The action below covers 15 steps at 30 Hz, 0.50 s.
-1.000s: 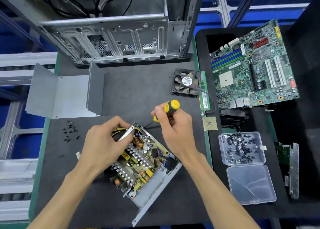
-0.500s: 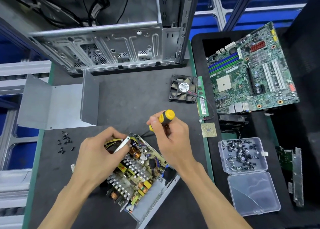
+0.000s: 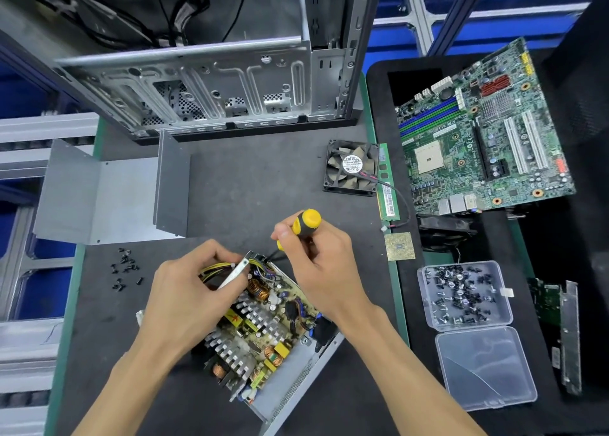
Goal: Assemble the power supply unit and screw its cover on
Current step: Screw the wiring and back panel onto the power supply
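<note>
Head view: hands gripping power supply (image 3: 260, 330) and screwdriver (image 3: 304, 222); "HK FAN" on fan (image 3: 352, 167).

The left hand (image 3: 194, 299) is gripping the far corner of the open power supply unit (image 3: 263, 330). The right hand (image 3: 324, 271) is holding a yellow-and-black screwdriver (image 3: 301, 224) just beside it. The grey cover (image 3: 105, 195) is lying beyond the left hand, well apart.

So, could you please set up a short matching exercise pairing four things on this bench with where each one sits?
Things:
1. screwdriver
2. grey cover
3. loose black screws
4. cooling fan

Places:
A. far left of the mat
B. beside the green memory stick
C. gripped by the right hand
D. just nearer than the cover

Pairs: 1-C, 2-A, 3-D, 4-B
</note>
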Motion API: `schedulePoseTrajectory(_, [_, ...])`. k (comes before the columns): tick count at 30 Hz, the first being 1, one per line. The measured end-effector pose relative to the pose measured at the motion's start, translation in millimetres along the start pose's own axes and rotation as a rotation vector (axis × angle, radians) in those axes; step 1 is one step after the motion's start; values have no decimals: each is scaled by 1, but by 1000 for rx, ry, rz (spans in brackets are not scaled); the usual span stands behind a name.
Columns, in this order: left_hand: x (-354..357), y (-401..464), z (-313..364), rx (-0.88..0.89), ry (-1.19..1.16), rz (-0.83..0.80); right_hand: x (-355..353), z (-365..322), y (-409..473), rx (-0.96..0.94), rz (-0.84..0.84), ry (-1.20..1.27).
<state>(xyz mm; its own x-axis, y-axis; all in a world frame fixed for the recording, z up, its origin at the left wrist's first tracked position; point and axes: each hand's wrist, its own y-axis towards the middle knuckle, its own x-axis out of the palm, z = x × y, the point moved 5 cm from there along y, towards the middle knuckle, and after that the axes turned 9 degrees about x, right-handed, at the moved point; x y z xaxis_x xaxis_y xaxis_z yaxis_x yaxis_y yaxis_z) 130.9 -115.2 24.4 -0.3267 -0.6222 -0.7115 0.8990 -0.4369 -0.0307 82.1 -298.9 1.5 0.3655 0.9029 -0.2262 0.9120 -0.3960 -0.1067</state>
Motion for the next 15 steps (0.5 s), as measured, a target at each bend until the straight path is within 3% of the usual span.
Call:
schedulePoseTrajectory(5, [-2,0,3,-15,-3,-7,2,-6,0,-11,-69,-69])
schedulePoseTrajectory(10, [-3,1,12,-2,67,-76,13,-24,3,-98,-247,-231])
schedulePoseTrajectory(15, [-17,1,29,209,130,-180,20,-39,5,-196,-302,-347])
